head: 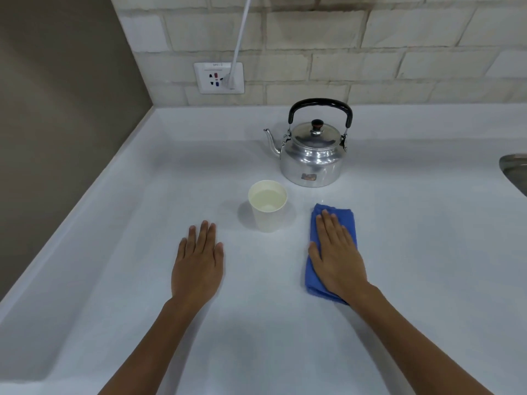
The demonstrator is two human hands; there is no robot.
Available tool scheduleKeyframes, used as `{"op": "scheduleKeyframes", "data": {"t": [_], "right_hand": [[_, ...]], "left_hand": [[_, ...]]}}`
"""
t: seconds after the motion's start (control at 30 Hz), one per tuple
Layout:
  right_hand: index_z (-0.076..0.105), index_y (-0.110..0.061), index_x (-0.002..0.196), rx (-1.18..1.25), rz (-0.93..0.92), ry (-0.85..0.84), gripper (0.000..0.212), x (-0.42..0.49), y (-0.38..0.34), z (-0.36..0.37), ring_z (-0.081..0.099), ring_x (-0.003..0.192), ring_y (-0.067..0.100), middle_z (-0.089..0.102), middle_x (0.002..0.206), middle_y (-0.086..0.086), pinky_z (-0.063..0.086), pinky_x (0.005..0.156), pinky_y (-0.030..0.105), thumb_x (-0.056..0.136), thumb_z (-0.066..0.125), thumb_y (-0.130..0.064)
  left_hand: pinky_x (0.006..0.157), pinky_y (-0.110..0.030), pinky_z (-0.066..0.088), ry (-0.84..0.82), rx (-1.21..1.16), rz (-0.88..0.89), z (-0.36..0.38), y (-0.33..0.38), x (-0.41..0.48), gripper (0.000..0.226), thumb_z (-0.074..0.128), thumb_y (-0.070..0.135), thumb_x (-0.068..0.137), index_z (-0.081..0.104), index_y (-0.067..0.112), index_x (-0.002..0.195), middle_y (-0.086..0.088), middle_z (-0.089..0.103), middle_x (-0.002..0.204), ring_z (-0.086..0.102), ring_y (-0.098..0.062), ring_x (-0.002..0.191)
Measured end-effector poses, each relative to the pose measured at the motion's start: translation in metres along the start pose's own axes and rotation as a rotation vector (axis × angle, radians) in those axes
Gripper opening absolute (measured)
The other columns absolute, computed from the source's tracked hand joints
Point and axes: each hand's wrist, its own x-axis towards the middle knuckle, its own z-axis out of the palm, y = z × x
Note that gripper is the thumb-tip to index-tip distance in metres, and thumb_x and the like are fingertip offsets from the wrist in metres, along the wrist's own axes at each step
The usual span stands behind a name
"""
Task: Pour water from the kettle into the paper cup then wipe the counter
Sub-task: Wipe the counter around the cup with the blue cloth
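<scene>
A shiny metal kettle [312, 155] with a black handle stands upright at the back of the white counter [413, 252], its spout pointing left. In front of it a white paper cup [267, 208] stands upright with water inside. My right hand [336, 255] lies flat, palm down, on a folded blue cloth [313, 276] to the right of the cup, fingers extended. My left hand [198, 260] rests flat on the bare counter to the left of the cup, holding nothing.
A wall socket [219, 78] with a white cable plugged in sits on the brick backsplash. A brown wall borders the counter on the left. The edge of a metal sink [514, 171] shows at the far right.
</scene>
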Motion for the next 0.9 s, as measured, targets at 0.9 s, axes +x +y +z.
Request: {"op": "scheduleKeyframes", "data": {"t": [0.9], "right_hand": [[0.002,-0.015,0.147,-0.009,-0.332,-0.144,0.058,0.048,0.024,0.001,-0.004,0.144,0.011,-0.001,0.158,0.000,-0.004,0.117,0.025,0.097,0.028,-0.028]], "left_hand": [[0.118,-0.037,0.009,0.038,0.007,0.034,-0.001,-0.001,-0.002,0.051,0.016,0.031,0.097,0.006,0.013,0.144,-0.002,0.006,0.155,0.004,-0.022,0.144]]}}
